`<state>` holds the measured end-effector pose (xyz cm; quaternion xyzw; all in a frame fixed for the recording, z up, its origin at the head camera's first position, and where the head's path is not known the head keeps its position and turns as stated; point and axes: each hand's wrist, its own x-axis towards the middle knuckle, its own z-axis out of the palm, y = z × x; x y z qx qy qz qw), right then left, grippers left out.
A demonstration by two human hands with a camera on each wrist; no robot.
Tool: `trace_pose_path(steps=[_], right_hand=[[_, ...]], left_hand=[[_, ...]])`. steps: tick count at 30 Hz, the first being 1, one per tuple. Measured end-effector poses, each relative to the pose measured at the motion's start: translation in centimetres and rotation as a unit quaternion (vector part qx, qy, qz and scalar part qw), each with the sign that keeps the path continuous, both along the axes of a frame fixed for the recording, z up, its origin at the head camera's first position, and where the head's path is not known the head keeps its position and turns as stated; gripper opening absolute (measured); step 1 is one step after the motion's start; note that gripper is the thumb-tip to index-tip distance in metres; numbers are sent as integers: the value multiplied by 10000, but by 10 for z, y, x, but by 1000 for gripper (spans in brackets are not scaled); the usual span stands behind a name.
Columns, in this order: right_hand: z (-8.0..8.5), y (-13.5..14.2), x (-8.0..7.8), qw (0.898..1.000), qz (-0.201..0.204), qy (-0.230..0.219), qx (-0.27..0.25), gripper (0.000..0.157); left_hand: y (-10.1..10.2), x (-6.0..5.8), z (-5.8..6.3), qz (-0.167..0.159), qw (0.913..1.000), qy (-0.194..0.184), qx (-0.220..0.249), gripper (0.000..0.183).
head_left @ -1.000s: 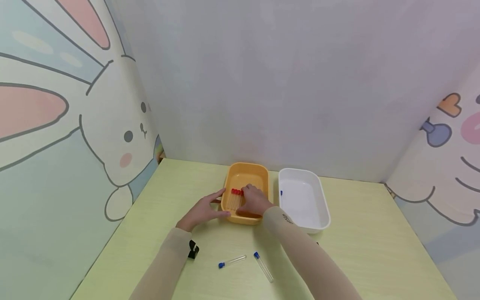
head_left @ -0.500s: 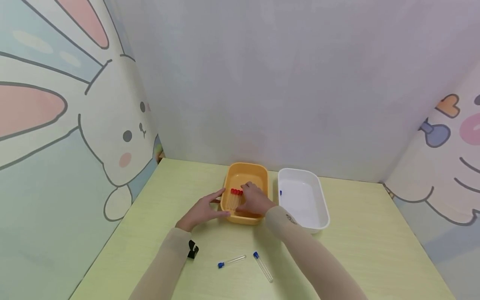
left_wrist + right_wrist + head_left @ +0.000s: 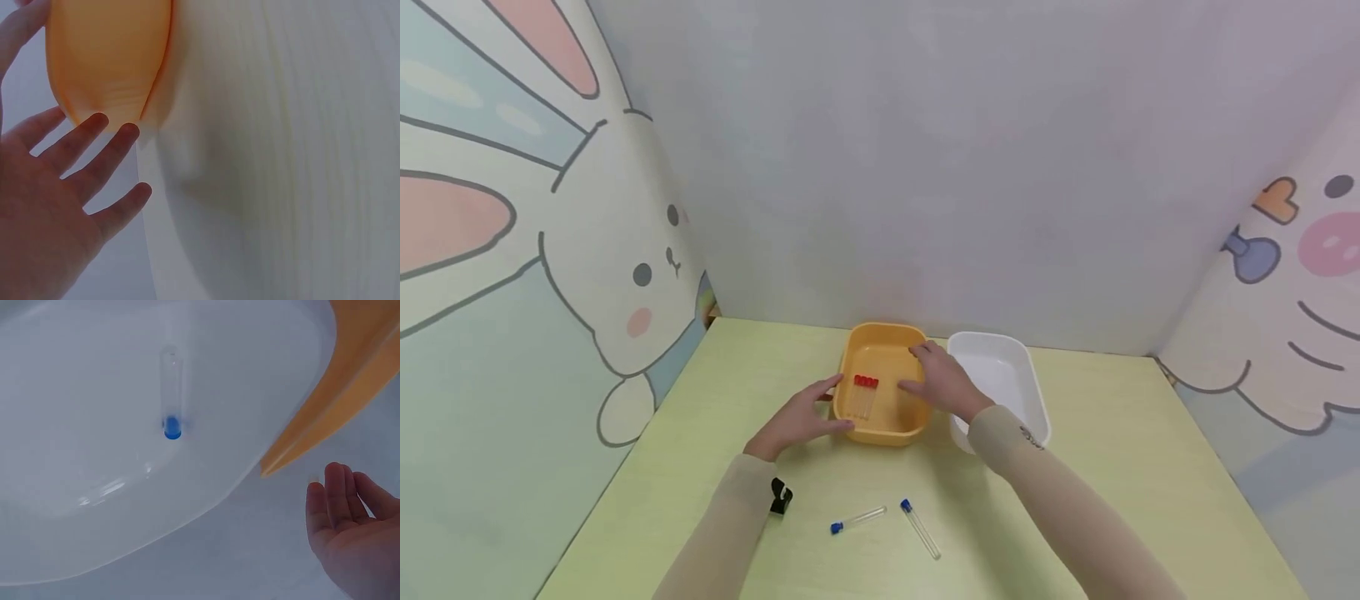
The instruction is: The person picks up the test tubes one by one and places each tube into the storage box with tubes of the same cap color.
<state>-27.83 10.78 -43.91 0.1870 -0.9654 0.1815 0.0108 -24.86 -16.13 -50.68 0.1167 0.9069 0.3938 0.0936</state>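
Inside the orange tray, several clear test tubes with red caps lie side by side toward the left. My left hand is at the tray's left wall, thumb and fingers spread along it; in the left wrist view its straight fingers lie beside the orange wall. Above the tray's right rim is my right hand, fingers extended and nothing in them. The right wrist view has this hand beside the two trays.
A white tray stands right of the orange one, holding a blue-capped test tube. Two more blue-capped tubes, one lying sideways and one slanted, are on the table in front. A black object sits by the left sleeve.
My right hand has let go of the red-capped tubes and moved up and right to the tray's rim. The left hand stays at the tray. The head view has shifted slightly.
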Motion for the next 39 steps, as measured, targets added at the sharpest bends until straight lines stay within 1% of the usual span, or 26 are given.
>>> trace_pose_path(steps=[6, 11, 15, 22, 26, 30, 36, 39], right_hand=[[14, 21, 6, 9994, -96, 269, -169, 65], [20, 40, 13, 9979, -107, 570, -285, 62], [22, 56, 17, 9962, -161, 803, -311, 57], [26, 82, 24, 9956, -405, 771, -351, 56], [24, 98, 29, 9943, -539, 814, -440, 55], [19, 113, 33, 9923, -750, 862, -473, 54], [8, 134, 35, 9884, -1183, 833, -456, 50], [0, 143, 35, 9854, -1404, 829, -488, 49]], left_hand=[[2, 1, 2, -55, 9996, 262, -62, 94], [6, 3, 6, -96, 9988, 454, -157, 96], [10, 7, 14, -117, 9974, 674, -226, 96], [21, 16, 32, -57, 9930, 1119, -365, 89], [26, 24, 42, -157, 9876, 1484, -483, 83], [31, 32, 48, -276, 9809, 1835, -584, 79], [40, 45, 52, -359, 9705, 2271, -726, 70], [43, 52, 54, -459, 9646, 2489, -743, 67]])
